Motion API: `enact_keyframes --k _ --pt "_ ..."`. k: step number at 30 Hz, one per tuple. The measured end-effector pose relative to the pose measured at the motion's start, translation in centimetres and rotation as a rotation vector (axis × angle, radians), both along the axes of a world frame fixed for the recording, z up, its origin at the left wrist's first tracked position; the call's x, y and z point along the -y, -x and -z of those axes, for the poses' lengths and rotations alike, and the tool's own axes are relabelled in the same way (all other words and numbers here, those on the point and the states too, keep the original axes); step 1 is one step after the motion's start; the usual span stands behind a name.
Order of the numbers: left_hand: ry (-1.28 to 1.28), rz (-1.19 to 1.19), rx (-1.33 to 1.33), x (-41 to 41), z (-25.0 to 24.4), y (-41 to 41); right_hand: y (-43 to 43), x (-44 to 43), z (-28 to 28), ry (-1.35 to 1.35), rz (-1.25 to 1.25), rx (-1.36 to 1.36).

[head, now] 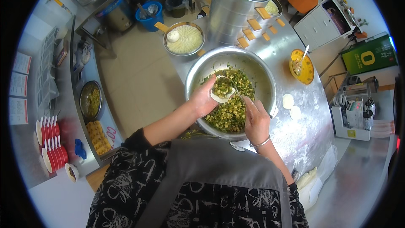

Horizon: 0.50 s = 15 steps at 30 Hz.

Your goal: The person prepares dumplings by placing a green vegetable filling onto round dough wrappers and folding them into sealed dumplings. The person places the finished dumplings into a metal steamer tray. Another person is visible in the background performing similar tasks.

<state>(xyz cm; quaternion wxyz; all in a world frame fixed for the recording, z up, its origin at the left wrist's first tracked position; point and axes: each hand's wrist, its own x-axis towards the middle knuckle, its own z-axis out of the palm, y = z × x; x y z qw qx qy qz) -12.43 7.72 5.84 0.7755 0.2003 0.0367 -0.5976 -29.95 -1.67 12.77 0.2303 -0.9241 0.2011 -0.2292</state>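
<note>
In my left hand (202, 101) rests a round dough wrapper (219, 98), heaped with chopped green and yellow filling. My right hand (257, 121) grips the thin metal handle of a utensil (239, 94) whose tip meets the filling on the wrapper; its end is hard to make out. Both hands are over a large stainless steel bowl (269, 79) that holds a mound of chopped greens and small yellow cubes (226, 118). Right of the bowl, two flat dough rounds (288, 101) lie on the floured steel table (303, 126).
Beyond the bowl stands a small steamer tray (189, 41) with one white bun (173, 36). Tall stacked steamers (231, 15) with wooden handles rise behind it. A yellow bowl (308, 72) with a spoon sits at the right. Dough (307, 180) lies partly under plastic at the lower right.
</note>
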Motion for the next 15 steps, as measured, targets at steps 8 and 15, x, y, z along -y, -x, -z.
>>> enact_keyframes --k 8,15 --pt "-0.048 -0.028 0.108 -0.8 0.4 -0.3 1.4 1.6 0.3 -0.166 0.035 0.080" --pt "-0.110 0.026 0.263 -0.7 0.2 0.4 4.9 0.3 7.1 0.100 0.059 -0.391"
